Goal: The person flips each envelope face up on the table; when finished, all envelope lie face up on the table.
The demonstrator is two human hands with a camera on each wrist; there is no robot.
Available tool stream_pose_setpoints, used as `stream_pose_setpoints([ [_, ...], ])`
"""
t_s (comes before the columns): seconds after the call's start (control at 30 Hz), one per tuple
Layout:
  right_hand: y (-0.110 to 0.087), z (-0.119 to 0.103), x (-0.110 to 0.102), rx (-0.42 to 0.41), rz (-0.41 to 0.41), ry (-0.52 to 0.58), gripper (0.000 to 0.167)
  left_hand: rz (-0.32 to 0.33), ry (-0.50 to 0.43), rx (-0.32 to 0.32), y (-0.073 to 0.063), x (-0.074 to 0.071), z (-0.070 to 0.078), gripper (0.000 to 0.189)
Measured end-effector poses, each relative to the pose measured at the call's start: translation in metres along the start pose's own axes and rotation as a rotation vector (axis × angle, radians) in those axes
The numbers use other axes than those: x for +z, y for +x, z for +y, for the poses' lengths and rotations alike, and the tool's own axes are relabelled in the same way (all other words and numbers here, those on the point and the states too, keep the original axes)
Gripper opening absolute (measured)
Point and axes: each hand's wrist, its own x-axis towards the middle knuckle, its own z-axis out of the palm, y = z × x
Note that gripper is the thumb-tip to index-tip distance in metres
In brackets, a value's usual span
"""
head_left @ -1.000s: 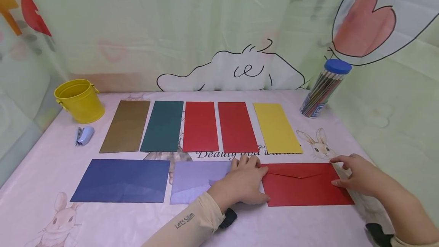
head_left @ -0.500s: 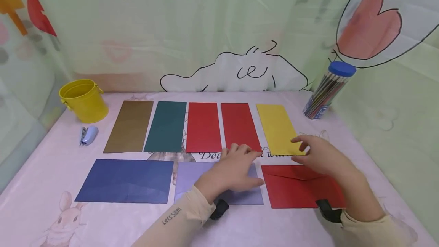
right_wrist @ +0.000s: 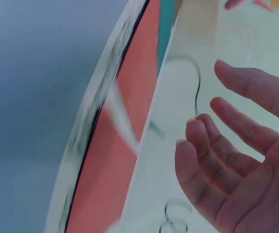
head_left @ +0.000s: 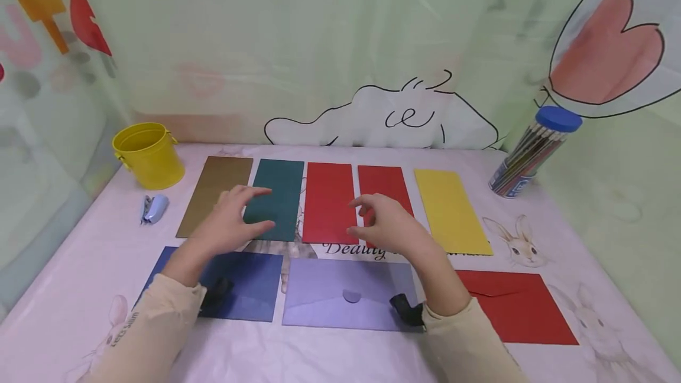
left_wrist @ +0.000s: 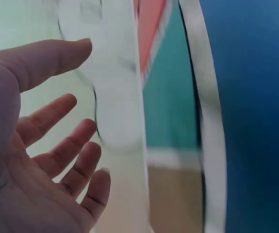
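Note:
My left hand [head_left: 226, 223] hovers over the brown envelope [head_left: 215, 179] and the edge of the teal envelope [head_left: 276, 205], thumb and fingers spread and holding nothing. Facing it, my right hand [head_left: 391, 226] is above the two upright red envelopes [head_left: 330, 205], its fingers loosely bent and its grasp empty. Both wrist views show relaxed fingers with nothing between them. Below the hands lie a blue envelope [head_left: 250, 279], a lavender envelope [head_left: 346, 276] with a rounded flap tab, and a sideways red envelope [head_left: 527, 306]. My right forearm covers part of that last one.
A yellow envelope [head_left: 452, 211] ends the back row on the right. At the back left stand a yellow bucket [head_left: 151, 161] and a small light-blue stapler [head_left: 154, 210]. A blue-lidded tube of pencils [head_left: 532, 155] leans at the back right. A printed cloth [head_left: 239, 359] covers the table.
Both hands have moved left: the left from the lavender and red envelopes to the brown and teal ones, the right from the sideways red envelope's edge to the upright reds. The head view has shifted left.

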Motion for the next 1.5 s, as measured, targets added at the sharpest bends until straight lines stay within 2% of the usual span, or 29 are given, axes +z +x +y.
stream_pose_setpoints([
  [0.13,0.015,-0.022,0.022,-0.03,-0.031,0.045,0.054,0.0,-0.007,-0.101,-0.012,-0.028,-0.038,0.07],
  [0.27,0.03,-0.039,0.041,-0.072,-0.069,0.075,0.052,-0.015,-0.031,-0.183,-0.02,-0.044,-0.063,0.077],
  [0.43,0.042,-0.053,0.061,-0.111,-0.112,0.11,0.054,-0.044,0.001,-0.184,-0.024,-0.046,-0.08,0.084],
  [0.7,0.05,-0.055,0.083,-0.067,-0.162,0.086,0.053,-0.103,0.115,-0.18,-0.02,-0.036,-0.086,0.089],
  [0.97,0.062,-0.058,0.094,-0.106,-0.164,-0.052,0.044,-0.147,0.201,-0.154,-0.022,-0.043,-0.094,0.086],
  [1.17,0.064,-0.064,0.096,-0.127,-0.155,-0.121,0.042,-0.19,0.192,-0.18,-0.024,-0.05,-0.095,0.086],
  [1.3,0.064,-0.067,0.096,-0.118,-0.157,-0.134,0.043,-0.196,0.151,-0.178,-0.025,-0.053,-0.096,0.075],
  [1.4,0.063,-0.066,0.096,-0.109,-0.163,-0.137,0.044,-0.178,0.108,-0.163,-0.025,-0.054,-0.096,0.063],
  [1.5,0.062,-0.062,0.096,-0.103,-0.162,-0.119,0.044,-0.135,0.085,-0.121,-0.025,-0.054,-0.095,0.054],
])
